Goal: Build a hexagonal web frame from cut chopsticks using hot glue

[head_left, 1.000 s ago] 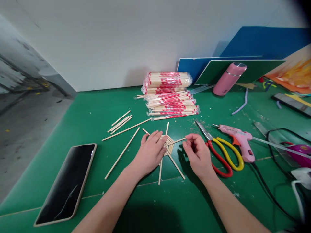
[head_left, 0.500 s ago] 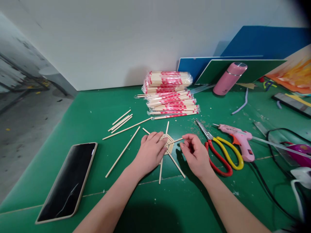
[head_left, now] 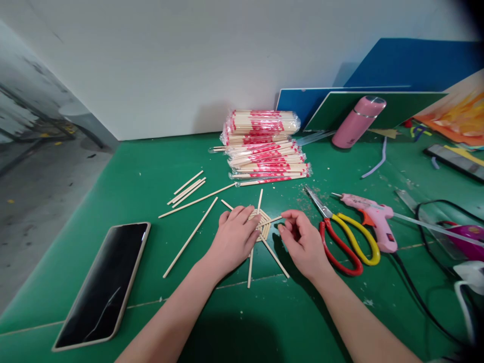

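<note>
— Two bare hands over the green table mat [head_left: 132,186]; what is each one on?
— The left hand [head_left: 234,237] lies palm down on a small flat panel of pale bamboo sticks [head_left: 265,228] set side by side. Its fingers are stretched out and close together, covering the panel's left part. Longer sticks poke out from under the panel, some toward the near edge and some toward the wall.
— And the right hand [head_left: 302,242]?
— It is just right of the panel, fingers curled. Thumb and forefinger are pinched on the end of a thin bamboo stick [head_left: 273,220] that runs leftward onto the panel.
— Where does the panel sit on the table?
— In the middle of the mat, near the person. A black smartphone in a pale case [head_left: 104,285] lies face up well to its left. A few loose bamboo sticks [head_left: 188,189] are scattered further back, between phone and panel.
— What is to the right?
— Red-and-yellow-handled scissors [head_left: 348,237] lie just beside the right hand, blades pointing away. Next to them a pink hot-glue gun [head_left: 372,217] lies on its side, with a black cord trailing off.
— And behind?
— Stacked clear packs of red-printed wooden chopsticks [head_left: 264,146] sit near the white wall. A pink cylindrical flask [head_left: 357,122] leans against a green board.
</note>
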`<move>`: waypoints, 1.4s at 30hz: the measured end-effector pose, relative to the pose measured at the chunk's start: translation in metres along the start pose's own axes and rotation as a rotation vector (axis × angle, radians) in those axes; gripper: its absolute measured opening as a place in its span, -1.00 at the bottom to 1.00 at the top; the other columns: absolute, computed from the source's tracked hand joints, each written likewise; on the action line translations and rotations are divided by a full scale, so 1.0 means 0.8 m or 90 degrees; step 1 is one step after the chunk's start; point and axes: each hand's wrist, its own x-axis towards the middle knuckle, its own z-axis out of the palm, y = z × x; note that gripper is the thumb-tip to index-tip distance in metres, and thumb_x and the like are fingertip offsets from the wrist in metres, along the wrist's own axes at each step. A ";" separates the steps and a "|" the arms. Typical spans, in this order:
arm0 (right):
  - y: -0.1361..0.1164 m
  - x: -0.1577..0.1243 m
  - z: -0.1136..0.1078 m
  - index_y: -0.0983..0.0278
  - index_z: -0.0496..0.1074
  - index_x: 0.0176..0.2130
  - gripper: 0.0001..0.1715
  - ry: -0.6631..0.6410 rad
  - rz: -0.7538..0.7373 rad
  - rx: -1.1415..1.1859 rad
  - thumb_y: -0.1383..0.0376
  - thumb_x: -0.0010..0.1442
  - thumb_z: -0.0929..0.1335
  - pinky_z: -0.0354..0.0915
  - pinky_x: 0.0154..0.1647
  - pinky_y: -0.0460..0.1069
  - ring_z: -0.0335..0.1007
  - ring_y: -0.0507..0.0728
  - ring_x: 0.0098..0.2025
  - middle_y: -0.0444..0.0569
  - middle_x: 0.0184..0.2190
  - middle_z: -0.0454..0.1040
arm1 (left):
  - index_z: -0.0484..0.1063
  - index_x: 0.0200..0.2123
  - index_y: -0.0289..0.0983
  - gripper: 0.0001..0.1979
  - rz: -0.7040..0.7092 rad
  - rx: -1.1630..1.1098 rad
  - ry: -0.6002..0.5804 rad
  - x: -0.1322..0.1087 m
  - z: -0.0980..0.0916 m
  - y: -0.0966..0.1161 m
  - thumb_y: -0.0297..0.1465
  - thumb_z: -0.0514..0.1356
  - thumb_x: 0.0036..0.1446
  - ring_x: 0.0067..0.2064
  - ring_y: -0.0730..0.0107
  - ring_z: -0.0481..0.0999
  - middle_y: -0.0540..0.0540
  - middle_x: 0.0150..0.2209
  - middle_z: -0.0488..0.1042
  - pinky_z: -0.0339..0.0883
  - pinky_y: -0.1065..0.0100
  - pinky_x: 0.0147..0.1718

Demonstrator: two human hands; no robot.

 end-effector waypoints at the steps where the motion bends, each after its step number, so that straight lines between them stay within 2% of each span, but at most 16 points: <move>1: 0.000 0.000 0.000 0.25 0.21 -0.18 -0.77 0.000 -0.002 -0.004 0.27 0.11 0.22 0.18 -0.53 -0.12 0.16 -0.02 -0.55 -0.19 -0.54 0.19 | 0.28 -0.06 -0.23 -0.71 0.000 0.000 0.000 0.000 0.000 0.000 -0.39 -0.03 0.13 0.05 0.12 0.17 -0.16 0.04 0.26 0.07 0.03 -0.07; 7: 0.001 -0.001 0.001 0.25 0.20 -0.17 -0.77 -0.003 -0.017 -0.047 0.28 0.11 0.21 0.18 -0.53 -0.12 0.18 -0.02 -0.55 -0.19 -0.54 0.20 | 0.29 -0.06 -0.24 -0.70 -0.003 -0.001 -0.001 -0.001 0.001 0.000 -0.40 -0.03 0.13 0.06 0.12 0.16 -0.16 0.05 0.26 0.06 0.03 -0.07; 12: -0.007 -0.003 0.003 0.24 0.22 -0.15 -0.68 -0.043 -0.046 -0.115 0.30 0.04 0.26 0.18 -0.49 -0.10 0.18 -0.01 -0.52 -0.18 -0.51 0.23 | 0.29 -0.07 -0.23 -0.70 -0.008 -0.004 -0.003 -0.002 0.001 0.000 -0.39 -0.03 0.13 0.06 0.12 0.16 -0.15 0.05 0.26 0.06 0.04 -0.07; 18: -0.019 -0.007 0.010 0.26 0.24 -0.13 -0.56 -0.088 -0.065 -0.212 0.29 -0.07 0.33 0.14 -0.36 0.00 0.25 0.10 -0.37 -0.12 -0.44 0.31 | 0.30 -0.08 -0.22 -0.71 -0.014 -0.013 -0.002 -0.004 0.001 0.003 -0.40 -0.05 0.14 0.07 0.13 0.15 -0.15 0.05 0.26 0.05 0.03 -0.06; 24: -0.024 -0.012 0.009 0.28 0.19 -0.07 -0.47 -0.115 -0.067 -0.262 0.28 -0.08 0.33 0.14 -0.27 0.05 0.25 0.17 -0.25 -0.04 -0.34 0.34 | 0.29 -0.07 -0.21 -0.71 -0.016 -0.023 0.004 -0.008 0.001 0.004 -0.40 -0.04 0.14 0.07 0.14 0.15 -0.15 0.05 0.26 0.04 0.03 -0.05; 42: -0.024 -0.008 0.018 0.28 0.19 -0.06 -0.54 -0.099 -0.049 -0.314 0.25 0.01 0.29 0.13 -0.27 0.06 0.30 0.20 -0.20 0.01 -0.24 0.40 | 0.27 -0.05 -0.16 -0.70 0.017 -0.024 -0.005 -0.001 -0.001 -0.004 -0.37 -0.04 0.15 0.07 0.15 0.14 -0.09 0.06 0.25 0.03 0.05 -0.07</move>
